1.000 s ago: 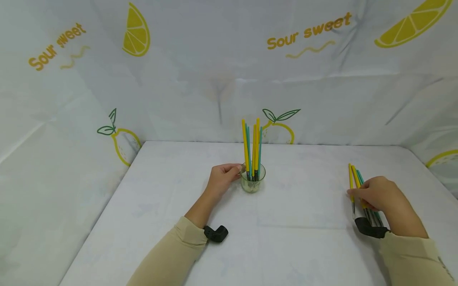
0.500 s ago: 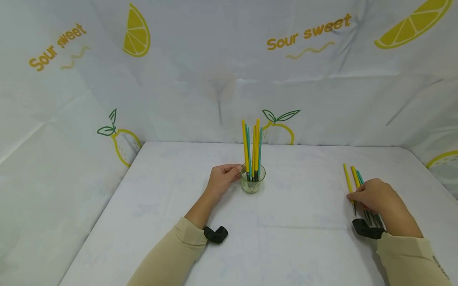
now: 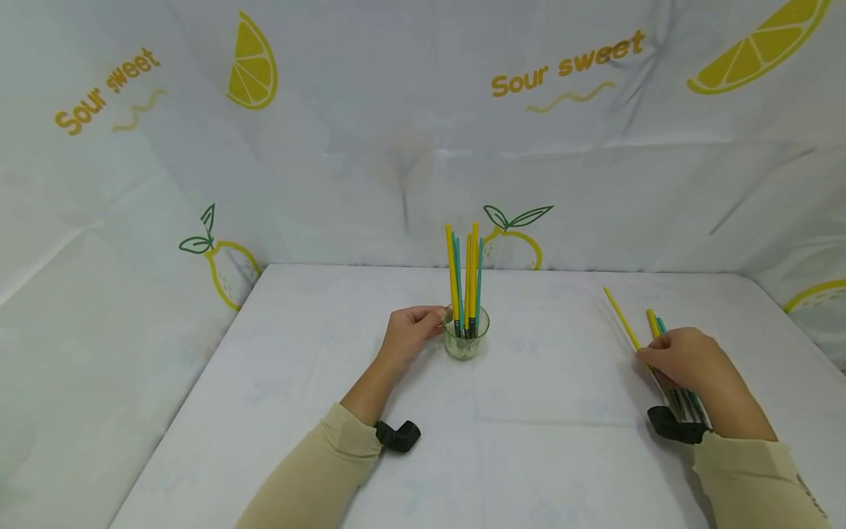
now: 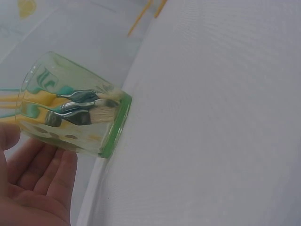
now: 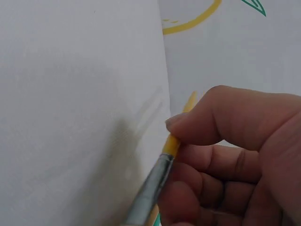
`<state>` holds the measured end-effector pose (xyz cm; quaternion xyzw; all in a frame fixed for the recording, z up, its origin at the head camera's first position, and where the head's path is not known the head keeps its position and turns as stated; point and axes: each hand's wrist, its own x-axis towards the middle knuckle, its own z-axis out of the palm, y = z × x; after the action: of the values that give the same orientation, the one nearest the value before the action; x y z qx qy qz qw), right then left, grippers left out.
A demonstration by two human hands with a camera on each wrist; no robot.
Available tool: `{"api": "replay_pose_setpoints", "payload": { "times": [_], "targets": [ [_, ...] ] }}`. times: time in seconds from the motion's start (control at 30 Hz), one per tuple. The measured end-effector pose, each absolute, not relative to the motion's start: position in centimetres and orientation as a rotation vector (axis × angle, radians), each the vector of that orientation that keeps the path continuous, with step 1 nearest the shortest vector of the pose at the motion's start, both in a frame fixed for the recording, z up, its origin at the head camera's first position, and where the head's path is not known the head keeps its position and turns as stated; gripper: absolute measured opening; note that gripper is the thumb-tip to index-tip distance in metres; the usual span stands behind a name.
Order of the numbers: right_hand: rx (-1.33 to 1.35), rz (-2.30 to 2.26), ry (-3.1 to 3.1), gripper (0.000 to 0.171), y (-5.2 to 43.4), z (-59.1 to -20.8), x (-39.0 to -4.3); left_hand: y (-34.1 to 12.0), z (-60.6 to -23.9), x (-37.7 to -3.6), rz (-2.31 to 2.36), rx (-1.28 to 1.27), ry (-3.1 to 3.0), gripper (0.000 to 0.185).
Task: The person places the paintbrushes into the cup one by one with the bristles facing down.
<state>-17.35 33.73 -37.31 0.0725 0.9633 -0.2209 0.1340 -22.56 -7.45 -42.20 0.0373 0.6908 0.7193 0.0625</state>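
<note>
Lifted from the desk's (image 3: pixel 317 382) right-edge pile, one yellow brush (image 3: pixel 621 317) is pinched in the right hand (image 3: pixel 687 361); the left hand (image 3: pixel 408 334) cups the glass (image 3: pixel 466 339), steadying it.

Left forearm in a beige sleeve reaches forward and inward; left hand (image 3: pixel 406 334) upright on its edge, fingers curved, fingertips (image 4: pixel 66 162) and thumb against a glass wall; a black wrist mount sits under the cuff. Right forearm, likewise sleeved, lies low at the right; right hand (image 3: pixel 687 360) palm down, thumb and forefinger (image 5: pixel 207 120) pinching a thin yellow handle, remaining fingers curled beneath.
</note>
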Motion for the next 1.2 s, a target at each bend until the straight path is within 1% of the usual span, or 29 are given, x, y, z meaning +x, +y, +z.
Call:
{"api": "replay_pose_setpoints", "payload": {
  "times": [0.17,0.47,1.0,1.13,1.2],
  "targets": [
    [0.172,-0.781,2.791,0.039,32.8,-36.7,-17.1,-7.5,-42.2,-22.4,2.179,0.126,2.093,0.030],
    [0.104,-0.997,2.810,0.039,31.8,-36.9,-17.0,-7.5,-42.3,-22.5,2.175,0.141,2.099,0.030],
    [0.050,-1.068,2.849,0.046,30.4,-36.4,-17.2,-7.6,-42.1,-22.4,2.182,0.137,2.083,0.031],
    [0.006,-1.125,2.879,0.045,29.0,-35.6,-17.2,-7.6,-42.1,-22.4,2.183,0.145,2.072,0.032],
    [-0.007,-1.183,2.894,0.041,28.0,-34.9,-17.3,-7.6,-42.2,-22.4,2.180,0.145,2.080,0.032]
  ]
}}
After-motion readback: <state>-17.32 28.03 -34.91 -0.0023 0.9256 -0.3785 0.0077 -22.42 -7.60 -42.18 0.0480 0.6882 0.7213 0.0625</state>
